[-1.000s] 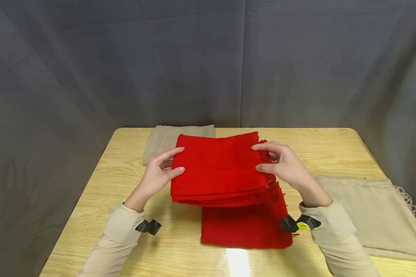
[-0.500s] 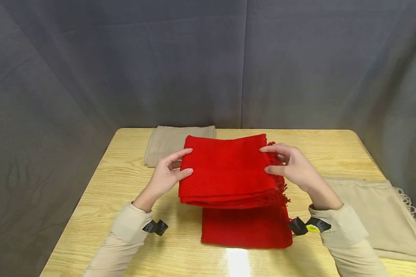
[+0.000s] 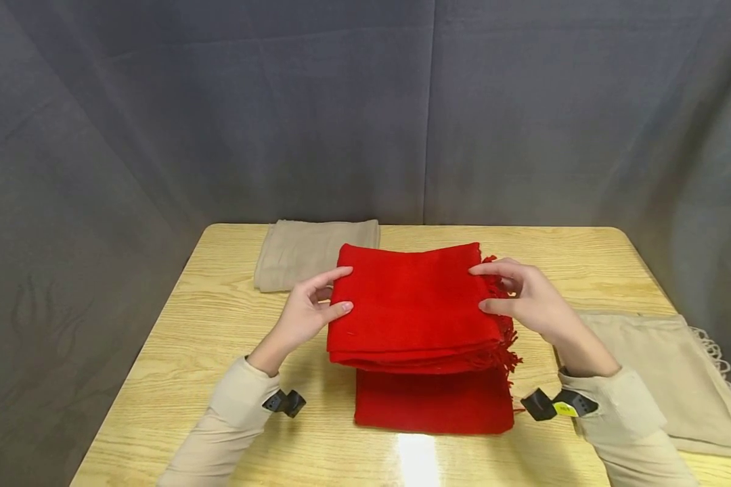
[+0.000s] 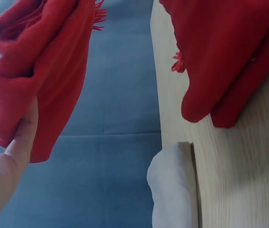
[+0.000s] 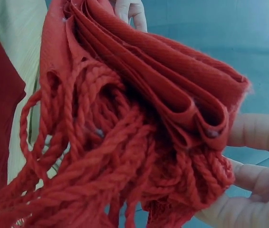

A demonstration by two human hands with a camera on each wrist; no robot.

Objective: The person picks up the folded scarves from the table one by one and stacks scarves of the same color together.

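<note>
A folded red scarf is held up off the table between both hands. My left hand grips its left side; in the left wrist view, the fingers press against the thick folded end. At the fringed side, my right hand holds the scarf, with the thumb and forefinger showing on its upper face. Layered folds and twisted red fringe fill the right wrist view. Below, a second folded red cloth lies on the table, partly covered from view by the held scarf.
Toward the back left of the wooden table lies a folded beige cloth. A larger beige cloth with fringe is at the right, beside the right forearm. Dark grey curtain hangs behind and around the table.
Both hands have shifted right together, carrying the folded red scarf, and slightly nearer the front of the table. The lower red cloth and the beige cloths stay in place.
</note>
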